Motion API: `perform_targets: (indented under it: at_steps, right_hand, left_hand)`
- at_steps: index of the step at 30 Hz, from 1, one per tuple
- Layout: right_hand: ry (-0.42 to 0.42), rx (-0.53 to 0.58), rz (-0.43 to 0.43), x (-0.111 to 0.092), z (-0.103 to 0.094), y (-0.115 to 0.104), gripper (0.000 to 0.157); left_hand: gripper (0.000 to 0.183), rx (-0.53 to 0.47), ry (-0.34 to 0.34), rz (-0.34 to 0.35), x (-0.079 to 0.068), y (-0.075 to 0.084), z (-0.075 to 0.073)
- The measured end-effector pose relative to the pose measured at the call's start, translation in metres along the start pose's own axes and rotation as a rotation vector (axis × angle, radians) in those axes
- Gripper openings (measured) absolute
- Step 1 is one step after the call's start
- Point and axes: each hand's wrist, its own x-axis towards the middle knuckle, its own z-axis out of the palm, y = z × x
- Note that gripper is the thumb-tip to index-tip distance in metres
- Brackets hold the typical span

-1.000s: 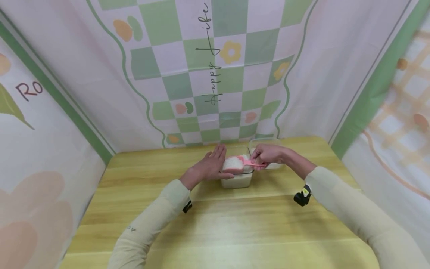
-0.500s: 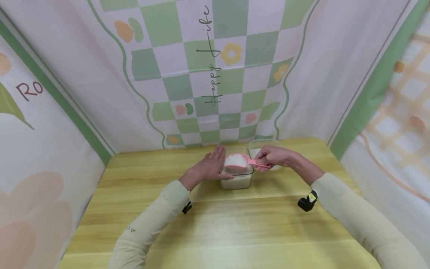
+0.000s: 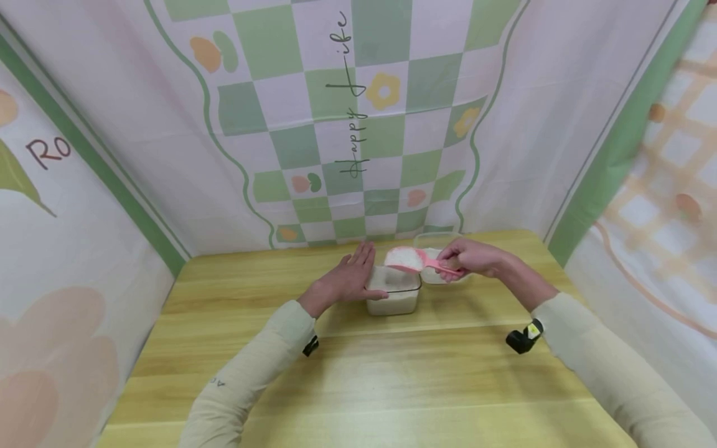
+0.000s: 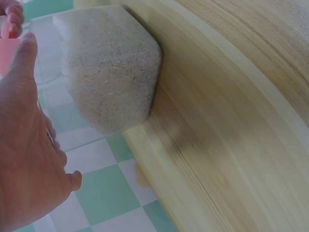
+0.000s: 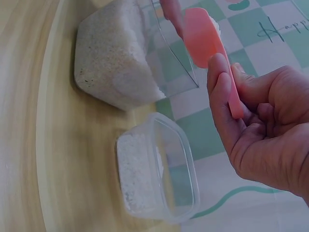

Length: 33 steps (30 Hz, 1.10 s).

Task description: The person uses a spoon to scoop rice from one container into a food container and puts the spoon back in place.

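Observation:
In the head view my right hand (image 3: 467,256) pinches the handle of a pink scoop (image 3: 434,265). Heaped white rice (image 3: 403,257) fills the scoop, which is raised above the back right rim of a clear square container (image 3: 393,305). Rice grains fill much of that container in the left wrist view. My left hand (image 3: 346,279) rests against its left side, fingers straight and thumb lying along the front rim. A smaller clear plastic tub (image 5: 145,169) with white grains at its bottom stands right of the container, partly behind my right hand in the head view.
Both containers stand near the back edge of a wooden table (image 3: 364,379). A checked curtain (image 3: 342,143) hangs right behind it, with more cloth on the left and right sides. Small black cameras (image 3: 523,339) sit at both wrists.
My right hand has lifted the loaded scoop out of the square container and moved it to the right, towards the smaller tub. The left hand has stayed in place.

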Motion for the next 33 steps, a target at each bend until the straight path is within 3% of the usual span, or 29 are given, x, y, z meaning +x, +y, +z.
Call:
perform_targets:
  at_steps: [14, 33]
  right_hand:
    - [0.046, 0.041, 0.002, -0.021, -0.022, 0.013, 0.024]
    - [0.199, 0.032, 0.088, -0.039, -0.048, 0.04, 0.035]
  left_hand:
    - [0.112, -0.015, -0.004, -0.002, 0.0, -0.001, 0.0]
    - [0.113, -0.015, 0.0, 0.006, 0.0, -0.001, 0.001]
